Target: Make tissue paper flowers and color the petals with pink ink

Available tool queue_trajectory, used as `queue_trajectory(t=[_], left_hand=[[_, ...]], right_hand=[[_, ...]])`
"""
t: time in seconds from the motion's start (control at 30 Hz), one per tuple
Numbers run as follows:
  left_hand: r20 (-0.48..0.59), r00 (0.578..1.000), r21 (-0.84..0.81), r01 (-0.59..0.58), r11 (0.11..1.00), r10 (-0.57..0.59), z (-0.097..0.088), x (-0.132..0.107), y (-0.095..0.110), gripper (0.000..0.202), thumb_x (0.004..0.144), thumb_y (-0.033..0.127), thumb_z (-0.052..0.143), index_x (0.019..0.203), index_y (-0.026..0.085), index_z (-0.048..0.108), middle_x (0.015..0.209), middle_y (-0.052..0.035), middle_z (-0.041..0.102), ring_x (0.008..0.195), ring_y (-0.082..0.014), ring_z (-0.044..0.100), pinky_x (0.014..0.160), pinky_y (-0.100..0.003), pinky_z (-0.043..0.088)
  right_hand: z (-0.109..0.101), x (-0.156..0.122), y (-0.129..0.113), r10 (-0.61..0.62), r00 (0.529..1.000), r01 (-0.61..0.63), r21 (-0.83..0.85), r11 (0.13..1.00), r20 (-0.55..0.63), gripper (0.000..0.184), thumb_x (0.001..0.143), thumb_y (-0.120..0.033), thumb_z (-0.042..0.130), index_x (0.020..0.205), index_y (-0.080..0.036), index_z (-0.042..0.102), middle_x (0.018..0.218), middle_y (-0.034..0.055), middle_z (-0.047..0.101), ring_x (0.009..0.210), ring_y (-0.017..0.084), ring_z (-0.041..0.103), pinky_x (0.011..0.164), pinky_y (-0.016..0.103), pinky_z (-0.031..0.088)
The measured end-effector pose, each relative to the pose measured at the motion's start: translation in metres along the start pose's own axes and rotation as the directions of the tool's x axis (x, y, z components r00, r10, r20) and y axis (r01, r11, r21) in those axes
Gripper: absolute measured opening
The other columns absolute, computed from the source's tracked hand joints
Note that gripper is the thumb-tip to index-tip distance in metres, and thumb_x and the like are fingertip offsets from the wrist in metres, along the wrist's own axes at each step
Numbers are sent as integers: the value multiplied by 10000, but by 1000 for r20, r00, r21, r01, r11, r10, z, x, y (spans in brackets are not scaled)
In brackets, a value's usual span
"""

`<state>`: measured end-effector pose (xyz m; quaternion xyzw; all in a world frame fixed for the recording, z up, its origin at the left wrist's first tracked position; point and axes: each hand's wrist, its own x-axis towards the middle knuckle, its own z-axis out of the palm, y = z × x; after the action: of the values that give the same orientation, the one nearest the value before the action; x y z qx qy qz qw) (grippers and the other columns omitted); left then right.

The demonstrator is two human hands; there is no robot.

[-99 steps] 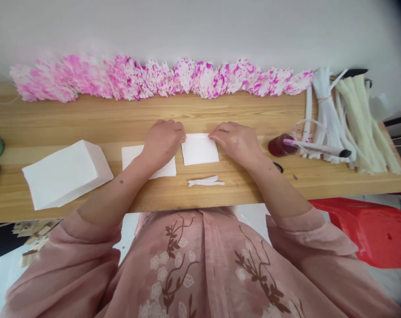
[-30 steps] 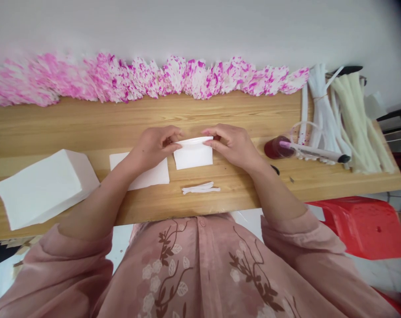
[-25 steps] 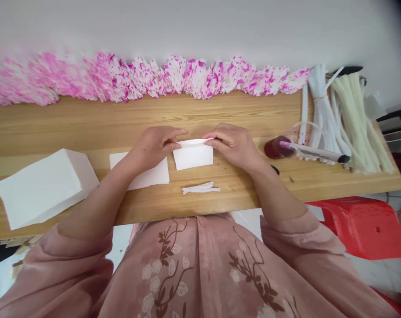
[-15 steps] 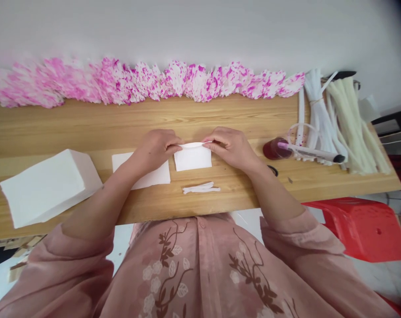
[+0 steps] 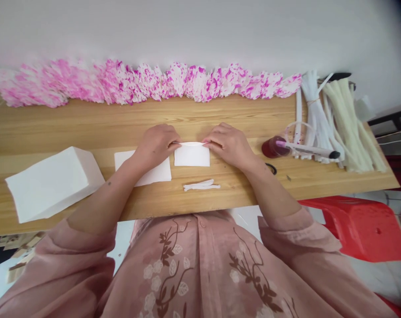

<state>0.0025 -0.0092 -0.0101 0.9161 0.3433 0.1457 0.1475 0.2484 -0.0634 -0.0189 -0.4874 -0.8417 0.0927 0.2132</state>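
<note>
A white sheet of tissue paper [image 5: 192, 156] lies at the middle of the table, its far edge folded into a narrow strip. My left hand [image 5: 158, 143] pinches the left end of that fold, and my right hand [image 5: 227, 145] pinches the right end. Partly under my left forearm rests a flat white stack of paper [image 5: 157, 171]. Nearer to me are a few thin white folded strips [image 5: 202, 185]. Farther left stands a thick block of white paper [image 5: 51, 181].
Pink-and-white ruffled paper [image 5: 147, 84] runs along the wall. To the right are a jar of dark red liquid [image 5: 273, 146], a marker-like pen [image 5: 311, 150], white strips [image 5: 316, 119] tied in a bundle and cream strips [image 5: 348, 123]. A red stool [image 5: 362, 227] stands beyond the table's front edge.
The far edge of the paper has been folded a little more, and the sheet looks slightly shorter. Both hands keep pinching its ends. The whole view has shifted slightly.
</note>
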Motion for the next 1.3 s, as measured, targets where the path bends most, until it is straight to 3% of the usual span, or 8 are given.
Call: queue_trajectory(t=[0.2,0.4,0.83,1.3], left_hand=[[44,998,148,-55,987,49,-3,-2,3,233,895,254,506,734,154,642,772,-83,642,769,-221,566,688,-325,415],[49,995,163,-93,982,86,-6,-4,6,299,919,211,436,690,152,619,750,-92,622,763,-223,559,696,-342,411],[134,972,265,-223,938,193,-12,-5,9,299,918,190,448,710,145,658,758,-85,650,736,-206,550,692,-343,394],[92,974,292,-226,929,208,-11,-6,8,397,966,281,436,679,158,682,710,-61,633,695,-181,488,658,-351,306]], right_hand=[[-4,-2,-7,-36,999,41,-139,989,36,297,973,-346,446,911,-212,704,870,69,683,837,225,537,745,364,392],[-7,-3,-14,-50,997,62,-226,972,60,375,996,-331,386,844,-192,699,816,81,663,800,218,511,696,346,348],[-10,-6,-12,-74,996,80,-103,991,57,346,988,-342,425,885,-192,719,875,84,691,832,211,563,743,345,396],[-12,-6,-12,-30,996,34,-39,999,84,313,985,-303,405,1010,-209,703,969,84,719,897,235,607,794,379,445]])
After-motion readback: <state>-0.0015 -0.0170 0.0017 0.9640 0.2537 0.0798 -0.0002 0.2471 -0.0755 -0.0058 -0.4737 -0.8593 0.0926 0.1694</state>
